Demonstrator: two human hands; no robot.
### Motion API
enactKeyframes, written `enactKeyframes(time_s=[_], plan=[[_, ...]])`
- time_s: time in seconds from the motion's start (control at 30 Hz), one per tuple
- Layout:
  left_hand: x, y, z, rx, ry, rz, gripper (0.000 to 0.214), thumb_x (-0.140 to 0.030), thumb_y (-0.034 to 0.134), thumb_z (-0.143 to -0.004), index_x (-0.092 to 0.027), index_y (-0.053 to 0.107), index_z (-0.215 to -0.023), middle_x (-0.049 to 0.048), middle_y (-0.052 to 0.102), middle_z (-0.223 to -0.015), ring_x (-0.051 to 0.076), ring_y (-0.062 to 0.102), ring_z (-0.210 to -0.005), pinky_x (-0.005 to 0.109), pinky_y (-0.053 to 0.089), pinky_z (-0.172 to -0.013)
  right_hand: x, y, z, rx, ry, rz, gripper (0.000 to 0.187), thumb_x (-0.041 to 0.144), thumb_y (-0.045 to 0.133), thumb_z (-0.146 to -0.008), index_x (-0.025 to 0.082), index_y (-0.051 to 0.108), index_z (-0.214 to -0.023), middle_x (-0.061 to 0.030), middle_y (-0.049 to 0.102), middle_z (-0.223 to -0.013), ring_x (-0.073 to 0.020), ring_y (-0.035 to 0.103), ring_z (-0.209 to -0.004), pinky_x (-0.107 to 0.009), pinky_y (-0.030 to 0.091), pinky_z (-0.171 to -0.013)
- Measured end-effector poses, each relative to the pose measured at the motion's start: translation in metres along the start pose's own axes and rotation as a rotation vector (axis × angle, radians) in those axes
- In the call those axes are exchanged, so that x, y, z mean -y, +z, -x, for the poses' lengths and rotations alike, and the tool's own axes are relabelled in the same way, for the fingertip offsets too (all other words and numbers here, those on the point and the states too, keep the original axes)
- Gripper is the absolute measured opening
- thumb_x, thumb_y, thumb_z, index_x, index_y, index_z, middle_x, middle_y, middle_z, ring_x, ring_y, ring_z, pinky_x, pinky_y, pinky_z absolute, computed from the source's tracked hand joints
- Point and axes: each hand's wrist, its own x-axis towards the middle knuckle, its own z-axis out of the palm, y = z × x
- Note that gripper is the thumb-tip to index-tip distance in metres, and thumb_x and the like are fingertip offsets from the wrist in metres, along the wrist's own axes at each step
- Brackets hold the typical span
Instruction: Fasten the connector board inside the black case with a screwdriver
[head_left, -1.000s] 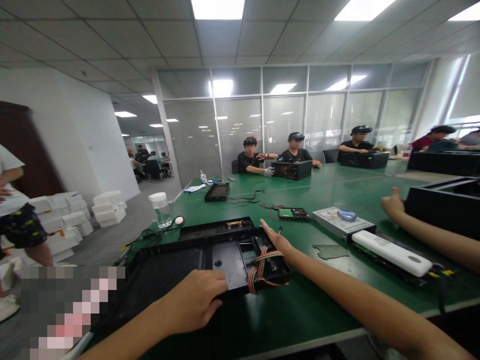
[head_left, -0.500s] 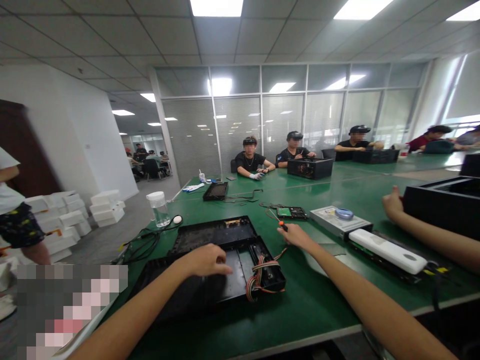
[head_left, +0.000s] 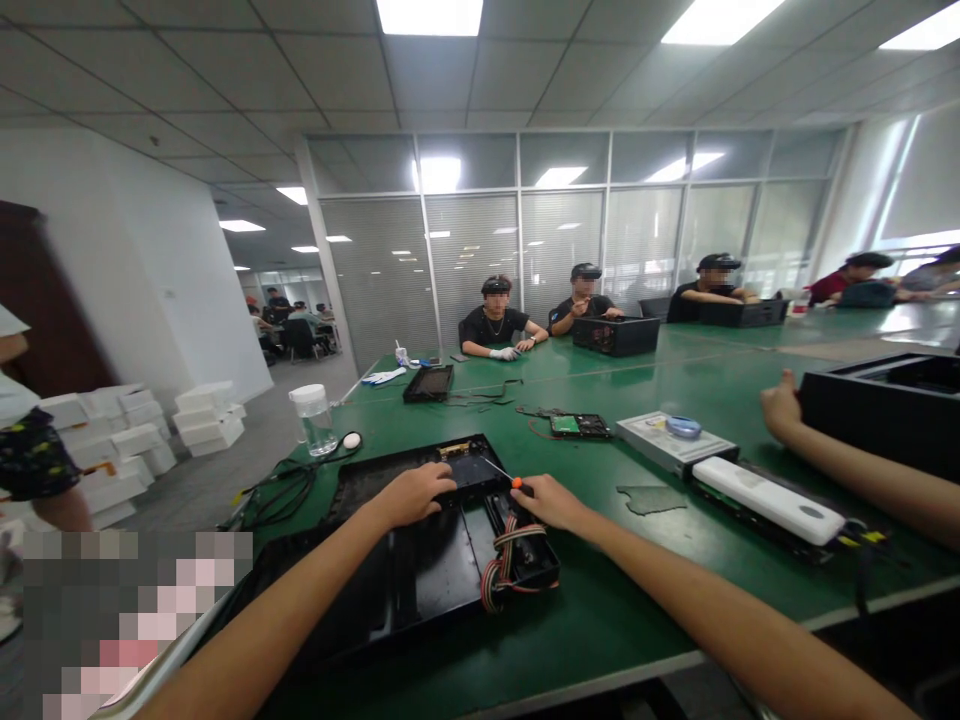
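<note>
A black computer case [head_left: 420, 570] lies flat and open on the green table [head_left: 645, 620] in front of me. My left hand [head_left: 414, 494] rests with curled fingers on the case's far inner part, near a small circuit board [head_left: 459, 450]. My right hand [head_left: 553, 500] is closed on a small screwdriver [head_left: 501, 474] with an orange collar, its thin shaft pointing left toward the left hand. A bundle of striped ribbon cables [head_left: 504, 558] hangs over the case's right end, just below my right hand.
A neighbour's arm and hand [head_left: 781, 404] reach in from the right beside another black case [head_left: 885, 400]. On the table lie an optical drive [head_left: 671, 443], a white bar-shaped device [head_left: 765, 498], a green board [head_left: 579, 425], a clear jar [head_left: 315, 418], loose cables [head_left: 281, 485]. Several seated people work at the far end.
My right hand drew back left from the table beyond the case to the case's right end, now holding the screwdriver. My left hand slid forward from the near edge to the far inner part.
</note>
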Motion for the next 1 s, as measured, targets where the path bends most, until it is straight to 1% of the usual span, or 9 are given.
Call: enactKeyframes(time_s=[0.07,0.1,0.2,0.27,0.4,0.47,0.6,0.77,1.0], plan=[[-0.005,0.006,-0.003,-0.043,0.085,-0.023,0.013,-0.019,0.049,-0.081,-0.020,0.059,-0.090,0.0054,0.050,-0.109,0.018,0.049,-0.096,0.029,0.039,-0.083,-0.001,0.002,-0.001,-0.002,-0.010,-0.036,0.036,0.041,0.039,-0.084,0.015,0.062,-0.077,-0.0036,0.062,-0.066,-0.0135,0.052,-0.058,-0.022,0.029,-0.052],[-0.007,0.010,-0.004,-0.065,0.102,-0.036,0.014,-0.018,0.046,-0.083,-0.019,0.059,-0.085,0.0056,0.051,-0.106,0.018,0.049,-0.094,0.029,0.039,-0.082,-0.002,0.002,-0.002,-0.001,-0.014,-0.049,0.037,0.042,0.038,-0.084,0.015,0.062,-0.076,-0.0034,0.062,-0.066,-0.0134,0.052,-0.058,-0.021,0.029,-0.052],[-0.009,0.021,-0.004,-0.143,0.135,-0.083,0.017,-0.015,0.041,-0.085,-0.016,0.057,-0.087,0.0076,0.050,-0.107,0.019,0.046,-0.097,0.032,0.038,-0.084,-0.005,0.000,-0.002,-0.001,-0.020,-0.065,0.040,0.044,0.038,-0.084,0.014,0.062,-0.074,-0.0024,0.060,-0.063,-0.0125,0.049,-0.056,-0.021,0.028,-0.051],[-0.012,0.021,-0.002,-0.173,0.159,-0.116,0.016,-0.014,0.040,-0.085,-0.015,0.055,-0.090,0.0092,0.048,-0.110,0.020,0.044,-0.101,0.034,0.036,-0.087,-0.005,-0.001,-0.001,0.007,-0.032,-0.072,0.040,0.045,0.037,-0.084,0.014,0.062,-0.073,-0.0015,0.059,-0.061,-0.0119,0.048,-0.055,-0.021,0.027,-0.051],[-0.022,0.002,-0.007,-0.184,0.093,-0.122,0.017,-0.013,0.036,-0.085,-0.013,0.052,-0.091,0.0103,0.052,-0.100,0.020,0.047,-0.092,0.033,0.037,-0.083,-0.004,-0.002,-0.001,0.012,-0.046,-0.072,0.041,0.046,0.037,-0.084,0.015,0.062,-0.073,-0.0010,0.058,-0.060,-0.0115,0.048,-0.054,-0.021,0.027,-0.050],[-0.028,-0.011,-0.016,-0.140,0.064,-0.108,0.015,-0.015,0.037,-0.085,-0.013,0.052,-0.088,0.0082,0.055,-0.088,0.018,0.050,-0.081,0.030,0.039,-0.076,-0.004,-0.003,-0.001,0.000,-0.054,-0.047,0.041,0.047,0.037,-0.083,0.016,0.062,-0.072,-0.0014,0.058,-0.060,-0.0117,0.048,-0.054,-0.021,0.026,-0.050],[-0.037,-0.020,-0.045,-0.015,0.140,-0.039,0.008,-0.017,0.045,-0.079,-0.015,0.053,-0.078,0.0043,0.057,-0.075,0.016,0.052,-0.071,0.025,0.040,-0.068,-0.012,-0.011,-0.002,-0.067,-0.039,0.022,0.040,0.048,0.039,-0.082,0.017,0.063,-0.072,-0.0033,0.061,-0.062,-0.0134,0.051,-0.057,-0.022,0.027,-0.053],[-0.044,0.001,-0.068,-0.084,0.097,0.160,0.016,-0.012,0.047,-0.076,-0.016,0.057,-0.089,0.0030,0.061,-0.081,0.015,0.055,-0.076,0.023,0.041,-0.072,-0.034,-0.030,-0.001,-0.183,0.018,0.029,0.042,0.047,0.038,-0.082,0.016,0.064,-0.071,-0.0043,0.062,-0.063,-0.0145,0.052,-0.058,-0.023,0.030,-0.055],[-0.047,0.036,-0.060,-0.268,0.014,0.367,0.018,-0.015,0.043,-0.083,-0.015,0.061,-0.086,0.0048,0.063,-0.091,0.014,0.056,-0.088,0.024,0.041,-0.084,-0.043,-0.040,0.002,-0.211,0.043,-0.028,0.044,0.048,0.039,-0.080,0.014,0.063,-0.066,-0.0041,0.061,-0.057,-0.0137,0.050,-0.053,-0.023,0.032,-0.053]])
